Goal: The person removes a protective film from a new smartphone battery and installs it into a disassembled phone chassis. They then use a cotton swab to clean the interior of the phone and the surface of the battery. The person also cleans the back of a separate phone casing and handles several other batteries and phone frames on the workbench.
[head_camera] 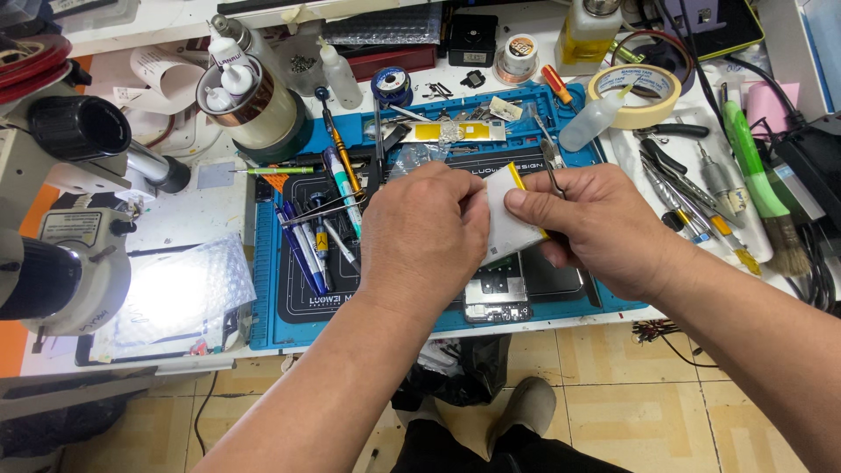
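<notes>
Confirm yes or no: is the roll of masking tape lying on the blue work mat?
No: the roll of masking tape lies on the white bench top beyond the blue work mat's right end.

— From where is the scene viewed?
— From head height, steeply downward and close over the left hand [425,232] and right hand [596,228].
— What is taken in beyond them?
— Bench ahead, floor beneath.

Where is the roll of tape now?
In the head view the roll of tape lies at the upper right of the bench, beside a small squeeze bottle and above pliers, beyond the right hand.
</notes>
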